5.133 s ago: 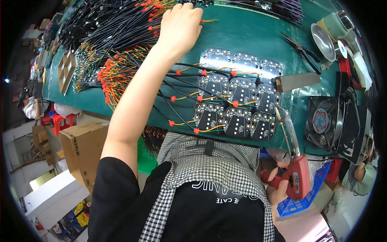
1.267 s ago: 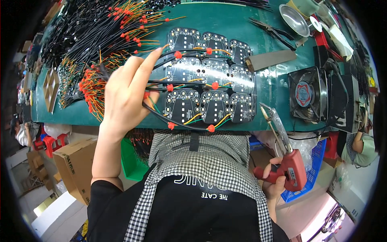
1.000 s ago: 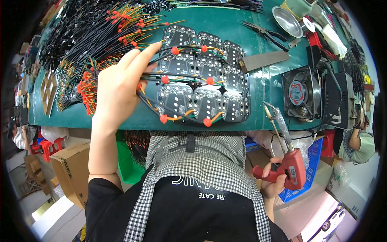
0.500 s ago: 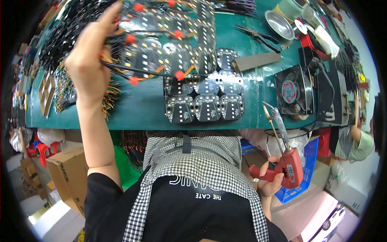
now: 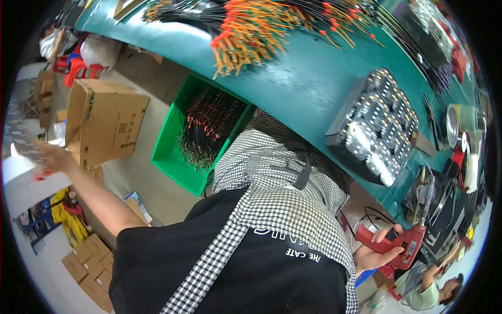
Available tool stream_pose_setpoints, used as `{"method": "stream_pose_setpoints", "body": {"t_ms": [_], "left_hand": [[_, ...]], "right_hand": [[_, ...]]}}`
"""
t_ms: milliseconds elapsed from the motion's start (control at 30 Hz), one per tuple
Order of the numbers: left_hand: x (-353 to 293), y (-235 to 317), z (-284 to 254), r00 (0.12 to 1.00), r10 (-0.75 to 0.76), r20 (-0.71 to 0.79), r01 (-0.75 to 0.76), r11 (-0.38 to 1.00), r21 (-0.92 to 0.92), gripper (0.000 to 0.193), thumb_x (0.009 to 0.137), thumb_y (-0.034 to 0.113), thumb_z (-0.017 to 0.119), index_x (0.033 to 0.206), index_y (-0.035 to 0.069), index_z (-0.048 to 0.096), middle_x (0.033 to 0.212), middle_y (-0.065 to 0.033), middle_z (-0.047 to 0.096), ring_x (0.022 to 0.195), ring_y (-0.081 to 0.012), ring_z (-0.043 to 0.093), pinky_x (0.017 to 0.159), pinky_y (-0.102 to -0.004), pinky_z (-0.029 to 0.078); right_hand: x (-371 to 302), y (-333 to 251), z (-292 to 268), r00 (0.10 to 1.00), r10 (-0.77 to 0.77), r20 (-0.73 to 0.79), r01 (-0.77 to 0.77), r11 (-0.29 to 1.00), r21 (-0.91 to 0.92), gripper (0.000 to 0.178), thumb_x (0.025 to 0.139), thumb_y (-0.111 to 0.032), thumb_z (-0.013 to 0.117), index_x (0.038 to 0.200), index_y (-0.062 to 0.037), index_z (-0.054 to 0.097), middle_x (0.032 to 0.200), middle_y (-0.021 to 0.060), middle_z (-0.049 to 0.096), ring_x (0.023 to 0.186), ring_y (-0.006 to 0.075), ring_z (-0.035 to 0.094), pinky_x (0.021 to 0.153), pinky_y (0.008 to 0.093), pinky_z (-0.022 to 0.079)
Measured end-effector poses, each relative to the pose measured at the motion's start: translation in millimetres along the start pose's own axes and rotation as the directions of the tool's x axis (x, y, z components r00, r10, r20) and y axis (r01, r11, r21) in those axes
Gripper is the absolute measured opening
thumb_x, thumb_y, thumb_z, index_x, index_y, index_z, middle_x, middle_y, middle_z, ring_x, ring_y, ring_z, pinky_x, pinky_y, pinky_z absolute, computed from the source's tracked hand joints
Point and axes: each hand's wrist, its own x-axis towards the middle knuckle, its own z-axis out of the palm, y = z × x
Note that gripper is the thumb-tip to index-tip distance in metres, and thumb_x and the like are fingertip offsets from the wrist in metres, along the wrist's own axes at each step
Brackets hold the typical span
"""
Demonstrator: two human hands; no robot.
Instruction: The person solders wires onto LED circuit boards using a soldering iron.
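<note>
Stretched far out to the left, past the table's end, is my left hand (image 5: 55, 158). It appears closed on a blurred grey panel of circuit boards (image 5: 23, 133) with white spots and a bit of red below; its fingers are smeared by motion. My right hand (image 5: 377, 255), low on the right, grips the handle of a red hot glue gun (image 5: 410, 250), whose nozzle points up toward the table edge. On the green table (image 5: 298, 89) sits a stack of black LED circuit boards (image 5: 379, 123), left of the glue gun's tip.
A green bin (image 5: 161, 144) with red-tipped wires stands below the table edge, beside a cardboard box (image 5: 115, 123). Orange-ended wires (image 5: 251, 39) lie along the table. Pliers (image 5: 433, 118) and a metal bowl (image 5: 452, 123) are at right. Another person (image 5: 426, 290) sits at lower right.
My left hand has swung from above the table far out to the left, and the red-dotted panel has left the table with it. The view has turned left. The right hand keeps the glue gun.
</note>
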Motion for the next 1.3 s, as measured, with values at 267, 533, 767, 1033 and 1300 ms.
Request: {"method": "stream_pose_setpoints", "body": {"t_ms": [267, 533, 767, 1033, 1300], "left_hand": [[-247, 201, -162, 0.211, 0.16, 0.964, 0.618, 0.742, -0.258, 0.022, 0.083, 0.011, 0.054, 0.102, 0.022, 0.059, 0.082, -0.0059, 0.068, 0.074, -0.0297, 0.066, 0.064, -0.0439, 0.05], [-269, 337, -204, -0.035, 0.261, 0.965, 0.681, 0.713, -0.168, 0.012, 0.089, 0.017, 0.049, 0.1, 0.013, 0.048, 0.084, -0.0152, 0.066, 0.078, -0.0384, 0.064, 0.066, -0.0513, 0.047], [-271, 377, -153, -0.485, 0.376, 0.79, 0.495, 0.862, -0.107, 0.062, 0.082, 0.033, 0.064, 0.136, 0.021, 0.036, 0.135, -0.0101, 0.048, 0.124, -0.0289, 0.046, 0.098, -0.0514, 0.04], [-242, 362, -112, 0.24, -0.128, 0.962, 0.907, 0.381, -0.176, 0.041, 0.081, 0.015, 0.062, 0.121, 0.007, 0.056, 0.112, -0.0182, 0.057, 0.104, -0.0337, 0.057, 0.089, -0.0457, 0.047], [199, 353, -289, 0.921, 0.342, 0.188, 0.332, -0.434, -0.837, 0.025, 0.08, -0.002, 0.058, 0.104, 0.0, 0.064, 0.109, -0.0135, 0.064, 0.102, -0.0263, 0.06, 0.09, -0.0351, 0.046]], "right_hand": [[-11, -10, 23, 0.995, -0.092, 0.047, 0.096, 0.99, -0.1, 0.056, 0.097, -0.044, 0.044, 0.134, -0.0043, 0.032, 0.109, 0.0105, 0.056, 0.056, 0.0082, 0.045, 0.045, 0.0178, 0.034], [-30, -16, 14, 0.996, -0.065, 0.058, 0.075, 0.98, -0.185, 0.053, 0.096, -0.044, 0.045, 0.128, -0.0021, 0.039, 0.111, 0.0058, 0.058, 0.057, 0.0087, 0.042, 0.051, 0.0176, 0.033], [-40, -20, 37, 0.997, -0.061, 0.047, 0.069, 0.976, -0.205, 0.052, 0.097, -0.043, 0.044, 0.129, -0.0019, 0.038, 0.112, 0.0042, 0.055, 0.061, 0.0081, 0.043, 0.052, 0.0191, 0.035], [-25, -15, 26, 0.997, -0.029, 0.064, 0.031, 0.999, -0.019, 0.045, 0.097, -0.04, 0.045, 0.123, -0.0028, 0.04, 0.109, 0.0092, 0.052, 0.058, 0.0094, 0.046, 0.047, 0.0206, 0.038], [-21, -7, 11, 1.0, -0.024, 0.02, 0.024, 0.999, 0.034, 0.048, 0.098, -0.039, 0.044, 0.129, -0.0028, 0.036, 0.111, 0.0096, 0.055, 0.057, 0.0071, 0.045, 0.048, 0.0196, 0.038]]}}
